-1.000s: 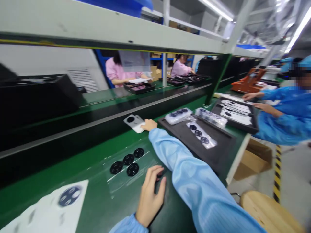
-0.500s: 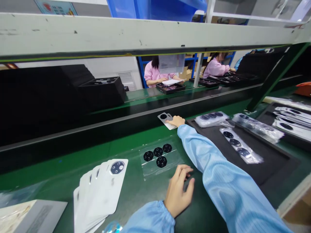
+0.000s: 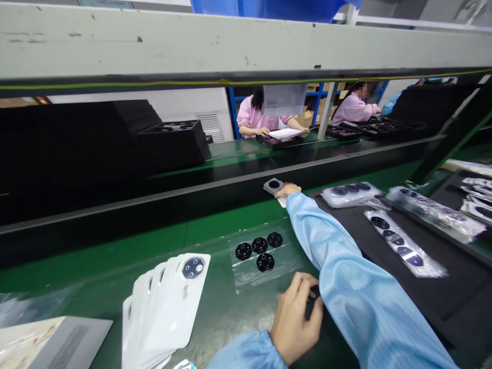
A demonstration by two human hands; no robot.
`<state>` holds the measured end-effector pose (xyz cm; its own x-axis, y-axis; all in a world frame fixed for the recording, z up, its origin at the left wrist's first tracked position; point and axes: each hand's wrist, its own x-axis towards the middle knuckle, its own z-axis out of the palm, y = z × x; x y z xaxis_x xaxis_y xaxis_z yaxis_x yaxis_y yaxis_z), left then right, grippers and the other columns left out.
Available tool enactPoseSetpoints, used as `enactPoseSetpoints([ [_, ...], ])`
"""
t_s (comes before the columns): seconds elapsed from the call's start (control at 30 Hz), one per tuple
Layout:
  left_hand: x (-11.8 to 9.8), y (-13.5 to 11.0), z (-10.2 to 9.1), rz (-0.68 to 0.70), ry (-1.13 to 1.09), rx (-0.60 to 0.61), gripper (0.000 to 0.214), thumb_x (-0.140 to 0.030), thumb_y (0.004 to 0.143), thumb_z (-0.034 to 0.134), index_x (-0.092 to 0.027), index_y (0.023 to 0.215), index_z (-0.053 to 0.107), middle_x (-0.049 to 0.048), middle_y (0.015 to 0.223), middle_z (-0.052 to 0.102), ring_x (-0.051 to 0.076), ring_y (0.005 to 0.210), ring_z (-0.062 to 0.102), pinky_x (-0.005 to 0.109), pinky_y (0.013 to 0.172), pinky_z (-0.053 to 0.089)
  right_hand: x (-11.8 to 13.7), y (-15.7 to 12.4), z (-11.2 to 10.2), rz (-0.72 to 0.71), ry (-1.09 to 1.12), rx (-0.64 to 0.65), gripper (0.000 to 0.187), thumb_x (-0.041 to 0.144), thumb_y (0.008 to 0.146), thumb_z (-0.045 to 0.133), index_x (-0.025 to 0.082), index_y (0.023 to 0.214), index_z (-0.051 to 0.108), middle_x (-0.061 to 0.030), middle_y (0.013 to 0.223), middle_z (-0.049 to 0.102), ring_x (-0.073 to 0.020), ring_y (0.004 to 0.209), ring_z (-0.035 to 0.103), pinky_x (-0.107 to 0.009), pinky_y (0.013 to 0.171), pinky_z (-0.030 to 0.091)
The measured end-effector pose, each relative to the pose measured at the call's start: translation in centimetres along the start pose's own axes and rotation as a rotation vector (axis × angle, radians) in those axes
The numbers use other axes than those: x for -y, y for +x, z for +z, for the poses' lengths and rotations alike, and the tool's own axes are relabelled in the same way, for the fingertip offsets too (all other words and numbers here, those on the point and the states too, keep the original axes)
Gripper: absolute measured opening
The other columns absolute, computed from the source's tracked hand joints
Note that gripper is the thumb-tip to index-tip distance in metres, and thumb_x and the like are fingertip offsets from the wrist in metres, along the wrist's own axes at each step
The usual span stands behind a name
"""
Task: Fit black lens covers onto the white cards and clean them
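Note:
My right arm reaches across the green bench, and my right hand [image 3: 288,190] lies over a white phone back cover [image 3: 273,186], hiding most of it. Its round black camera opening shows beyond my fingers. My left hand [image 3: 296,319] rests lower down with curved fingers, near my right sleeve and beside a clear film sheet [image 3: 265,269] carrying several black camera lens rings. Nothing shows in that hand. To its left lies a fanned stack of white phone back covers [image 3: 165,302].
Clear bags of black lens parts [image 3: 405,243] lie on a black foam mat [image 3: 453,302] at right. A white box [image 3: 49,343] sits at lower left. Beyond a black conveyor and a pale overhead beam [image 3: 192,46], two people in pink [image 3: 253,115] work at black trays.
My head has turned left, shifting everything right and bringing the fanned covers fully into view. My right hand now covers more of the white cover. The far worker has a white sheet on the tray.

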<state>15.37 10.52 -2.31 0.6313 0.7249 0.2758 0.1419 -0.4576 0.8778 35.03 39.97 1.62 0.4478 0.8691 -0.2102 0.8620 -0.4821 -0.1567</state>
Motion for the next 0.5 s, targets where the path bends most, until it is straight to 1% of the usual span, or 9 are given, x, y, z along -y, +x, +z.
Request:
enactPoseSetpoints([
  [0.27, 0.1, -0.1, 0.2, -0.004, -0.028, 0.012, 0.028, -0.011, 0.088, 0.046, -0.024, 0.111, 0.052, 0.0028, 0.106, 0.055, 0.013, 0.089, 0.058, 0.026, 0.078, 0.047, -0.1, -0.2, 1.3, 0.05, 0.022, -0.079, 0.034, 0.036, 0.092, 0.058, 0.016, 0.12, 0.055, -0.0091, 0.12, 0.057, -0.0225, 0.102, 0.06, -0.043, 0.085, 0.052],
  [0.5, 0.2, -0.1, 0.2, -0.003, -0.018, 0.011, 0.026, -0.009, 0.087, 0.045, -0.023, 0.107, 0.053, 0.0022, 0.102, 0.056, 0.014, 0.088, 0.059, 0.026, 0.077, 0.046, -1.1, -0.1, 0.9, 0.058, 0.063, -0.119, 0.034, 0.035, 0.092, 0.058, 0.016, 0.12, 0.055, -0.0091, 0.12, 0.057, -0.0225, 0.102, 0.06, -0.043, 0.085, 0.053],
])
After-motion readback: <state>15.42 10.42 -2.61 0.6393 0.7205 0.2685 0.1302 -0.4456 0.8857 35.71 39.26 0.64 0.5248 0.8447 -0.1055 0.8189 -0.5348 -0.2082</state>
